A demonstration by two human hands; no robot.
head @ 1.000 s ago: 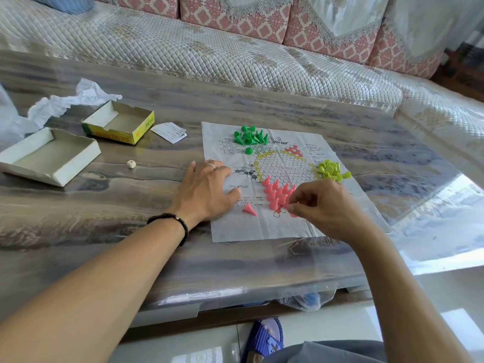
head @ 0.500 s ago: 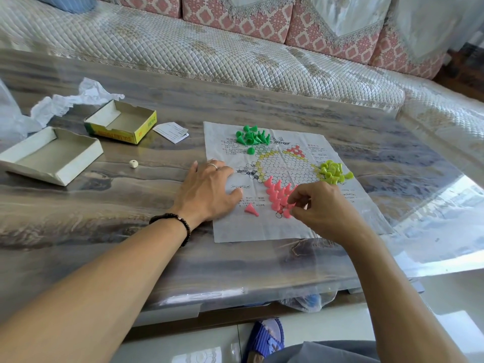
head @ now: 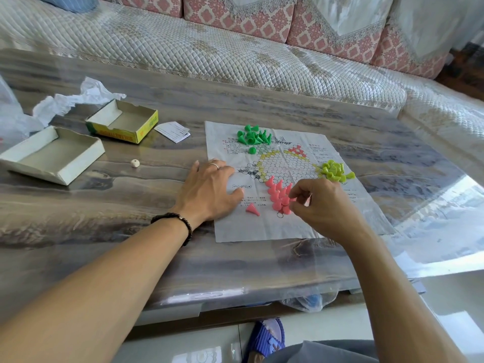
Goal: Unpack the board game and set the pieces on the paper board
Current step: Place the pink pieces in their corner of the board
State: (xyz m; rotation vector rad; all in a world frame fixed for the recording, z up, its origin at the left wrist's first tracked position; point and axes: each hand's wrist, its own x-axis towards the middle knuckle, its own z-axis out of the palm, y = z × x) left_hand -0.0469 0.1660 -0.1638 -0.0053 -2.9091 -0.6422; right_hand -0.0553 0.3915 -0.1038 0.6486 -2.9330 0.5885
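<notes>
The left hand (head: pixel 209 189) lies flat, fingers straight, pressing the left edge of the paper board (head: pixel 293 231) onto the table (head: pixel 104 244). The right hand (head: pixel 324 205) has moved left, from the lower right of the pink pieces (head: pixel 279 195) to touching the cluster. Its fingers are curled in a pinch beside a pink piece; whether it has hold of it cannot be told. One pink piece (head: pixel 252 209) lies tipped over, apart from the group. Green pieces (head: pixel 252 137) and yellow pieces (head: pixel 334 171) sit heaped, unsorted. Judgement: the pink set is being placed; the other two colours remain.
</notes>
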